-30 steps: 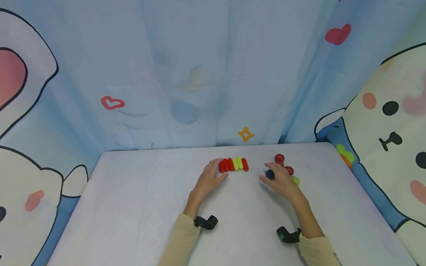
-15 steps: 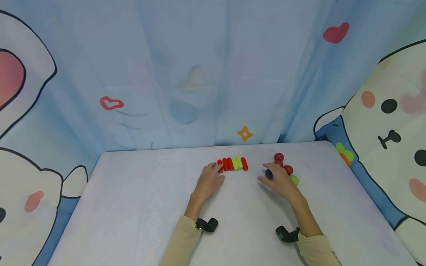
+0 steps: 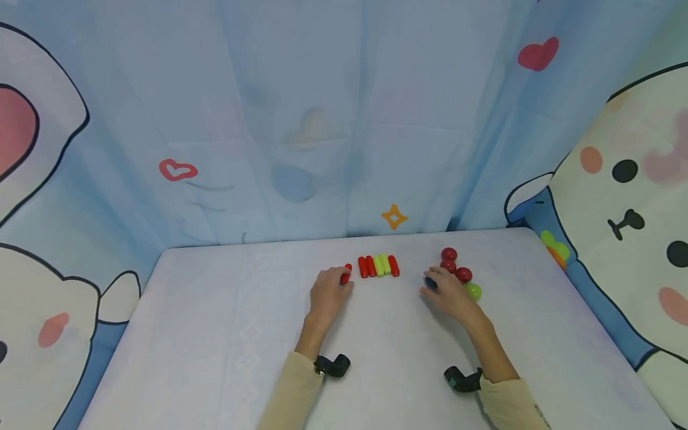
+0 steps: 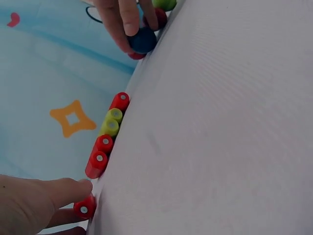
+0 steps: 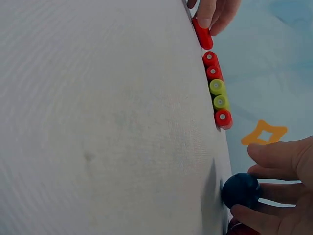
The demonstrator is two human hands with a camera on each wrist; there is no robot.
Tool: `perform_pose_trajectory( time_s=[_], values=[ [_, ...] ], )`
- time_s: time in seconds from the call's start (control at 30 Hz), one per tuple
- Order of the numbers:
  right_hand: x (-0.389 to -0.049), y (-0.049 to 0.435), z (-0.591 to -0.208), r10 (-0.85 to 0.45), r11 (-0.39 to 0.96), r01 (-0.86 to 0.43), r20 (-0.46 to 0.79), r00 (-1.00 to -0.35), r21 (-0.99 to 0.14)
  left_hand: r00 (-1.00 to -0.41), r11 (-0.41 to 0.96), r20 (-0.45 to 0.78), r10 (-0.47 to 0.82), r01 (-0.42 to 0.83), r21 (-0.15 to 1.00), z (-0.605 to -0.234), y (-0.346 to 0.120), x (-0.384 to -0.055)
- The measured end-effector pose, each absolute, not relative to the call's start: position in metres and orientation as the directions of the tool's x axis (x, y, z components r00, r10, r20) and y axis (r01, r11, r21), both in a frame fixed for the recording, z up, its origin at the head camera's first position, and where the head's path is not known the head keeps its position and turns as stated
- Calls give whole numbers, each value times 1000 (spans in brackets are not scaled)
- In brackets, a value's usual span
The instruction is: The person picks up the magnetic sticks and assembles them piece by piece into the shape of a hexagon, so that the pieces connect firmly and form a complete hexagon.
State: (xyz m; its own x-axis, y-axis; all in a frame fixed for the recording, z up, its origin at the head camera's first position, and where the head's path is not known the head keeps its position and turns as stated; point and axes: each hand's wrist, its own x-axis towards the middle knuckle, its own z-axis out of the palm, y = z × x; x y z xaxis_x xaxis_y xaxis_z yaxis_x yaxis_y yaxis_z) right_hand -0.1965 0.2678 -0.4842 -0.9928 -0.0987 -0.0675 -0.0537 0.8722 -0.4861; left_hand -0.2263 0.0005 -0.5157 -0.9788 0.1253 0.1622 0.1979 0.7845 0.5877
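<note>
My left hand (image 3: 326, 295) pinches a short red rod (image 3: 346, 276) between thumb and fingers, at the left end of a row of similar rods. In the left wrist view, that red rod (image 4: 84, 207) shows a small silver dot on its end. The row holds red rods (image 3: 367, 267) and two yellow-green rods (image 3: 382, 265), lying side by side on the table. Over to the right, my right hand (image 3: 452, 295) has its fingers curved round a dark blue ball (image 5: 240, 190). Part of the ball is hidden behind the fingers in the head view.
Red balls (image 3: 463, 275) and a green ball (image 3: 473, 291) lie just beyond and beside my right hand. The white-covered table (image 3: 258, 310) ends at a blue printed curtain (image 3: 301, 149). Black wrist cameras (image 3: 333, 365) are strapped to both wrists.
My left hand has taken hold of the leftmost red rod and drawn it left, opening a gap from the row. My right hand has stayed nearly in place by the dark blue ball.
</note>
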Motion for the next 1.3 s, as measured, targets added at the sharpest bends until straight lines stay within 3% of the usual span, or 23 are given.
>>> perform_pose_trajectory(
  time_s=[0.83,1.3],
  values=[
    [-195,271,-500,-142,888,-116,-25,-990,-445,-972,759,222,77,201,619,-525,-25,-220],
    [-199,269,-499,-152,871,-96,-78,-985,-481,-970,717,232,72,212,664,-528,-38,-220]
  ],
)
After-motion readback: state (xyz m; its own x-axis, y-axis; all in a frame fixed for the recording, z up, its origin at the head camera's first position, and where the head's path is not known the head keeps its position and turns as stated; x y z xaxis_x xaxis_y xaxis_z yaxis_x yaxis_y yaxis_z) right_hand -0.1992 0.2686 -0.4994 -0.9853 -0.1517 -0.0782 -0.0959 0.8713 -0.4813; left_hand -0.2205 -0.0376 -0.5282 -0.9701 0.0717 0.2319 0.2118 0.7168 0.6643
